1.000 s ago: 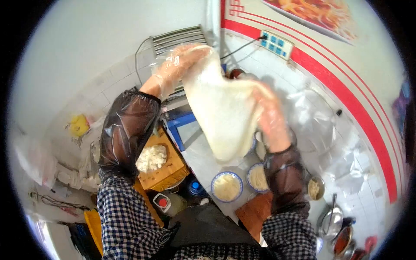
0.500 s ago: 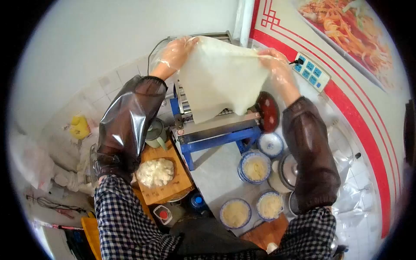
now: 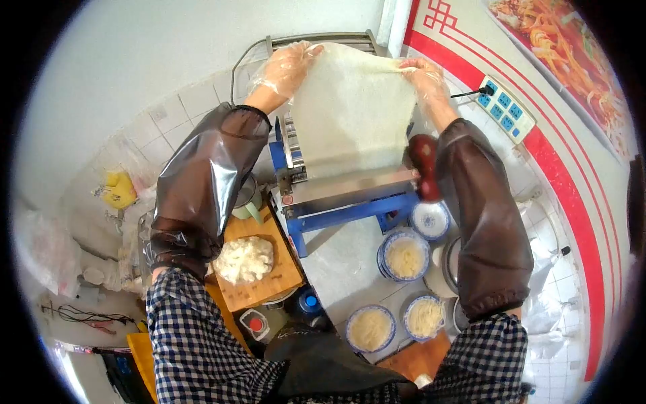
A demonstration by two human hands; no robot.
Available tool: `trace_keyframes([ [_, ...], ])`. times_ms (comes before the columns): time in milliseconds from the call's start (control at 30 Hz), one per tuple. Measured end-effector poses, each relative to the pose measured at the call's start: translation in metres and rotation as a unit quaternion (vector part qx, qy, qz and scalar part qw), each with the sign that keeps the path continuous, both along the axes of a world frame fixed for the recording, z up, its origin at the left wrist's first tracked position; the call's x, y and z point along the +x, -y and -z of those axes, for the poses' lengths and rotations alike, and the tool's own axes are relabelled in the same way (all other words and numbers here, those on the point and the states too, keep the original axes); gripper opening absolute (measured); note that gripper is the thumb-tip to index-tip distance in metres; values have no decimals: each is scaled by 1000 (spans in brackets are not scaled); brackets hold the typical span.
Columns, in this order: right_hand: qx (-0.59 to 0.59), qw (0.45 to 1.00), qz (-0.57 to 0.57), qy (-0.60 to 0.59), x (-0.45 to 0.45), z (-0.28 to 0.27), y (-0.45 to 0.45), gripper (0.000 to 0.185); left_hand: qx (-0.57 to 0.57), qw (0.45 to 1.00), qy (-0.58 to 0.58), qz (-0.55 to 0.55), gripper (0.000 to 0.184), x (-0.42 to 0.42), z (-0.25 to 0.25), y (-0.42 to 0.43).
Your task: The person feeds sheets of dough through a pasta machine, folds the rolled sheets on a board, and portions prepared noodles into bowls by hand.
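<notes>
Your left hand (image 3: 284, 71) pinches the dough sheet (image 3: 356, 108) at its upper left corner; your right hand (image 3: 425, 79) pinches the upper right. Hands well apart, about level, so the top edge stays fairly taut. Reads as a grip to keep the sheet flat and off itself.

Sheet hangs over the roller machine (image 3: 346, 195), low edge down by the front plate. Can't tell if that edge touches the rollers or hangs just ahead of them.

Machine sits on the table (image 3: 336, 273) in front of you, likely so both arms reach it evenly. Bowls (image 3: 349, 331) of pale strands are nearer you, to the right, probably out of the sheet's way. White dough lump (image 3: 243, 259) rests on the wooden board (image 3: 288, 271) at left, within easy reach.
</notes>
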State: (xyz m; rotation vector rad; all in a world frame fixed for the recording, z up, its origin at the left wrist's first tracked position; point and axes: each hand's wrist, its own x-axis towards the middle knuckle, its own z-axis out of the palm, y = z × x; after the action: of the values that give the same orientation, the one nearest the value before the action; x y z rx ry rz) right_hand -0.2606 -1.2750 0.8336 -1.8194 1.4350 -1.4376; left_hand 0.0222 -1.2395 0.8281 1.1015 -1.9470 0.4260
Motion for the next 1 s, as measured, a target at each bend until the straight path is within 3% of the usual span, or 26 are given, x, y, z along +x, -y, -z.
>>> trace_keyframes([
  [133,17,997,43,-66,0,-3,-14,14,93,995,3,-19,40,-7,-11,-22],
  [200,7,996,46,-71,-4,0,-15,13,192,980,-56,-15,38,-11,-14,-28],
  [233,6,996,47,-71,-6,2,-15,13,191,980,-56,-14,38,-10,-9,-28],
  [300,-3,999,2,-36,-8,5,-15,14,-41,996,83,13,37,-7,1,-30],
  [333,-3,999,3,-36,-11,5,-15,14,-41,996,83,14,37,-7,4,-29],
  [400,57,998,1,-5,-12,2,-25,15,63,998,3,-2,36,-16,-3,-46],
  [500,51,998,-26,27,-12,5,-35,16,110,992,-42,-35,34,-21,3,-51],
  [633,78,997,-3,12,-12,9,-38,16,92,995,-19,-20,34,-23,9,-63],
  [900,63,997,-7,-43,-22,47,-8,18,173,982,-74,15,35,-24,35,-67],
  [1000,45,998,-47,2,-21,62,4,19,192,978,-82,-1,41,-26,39,-73],
])
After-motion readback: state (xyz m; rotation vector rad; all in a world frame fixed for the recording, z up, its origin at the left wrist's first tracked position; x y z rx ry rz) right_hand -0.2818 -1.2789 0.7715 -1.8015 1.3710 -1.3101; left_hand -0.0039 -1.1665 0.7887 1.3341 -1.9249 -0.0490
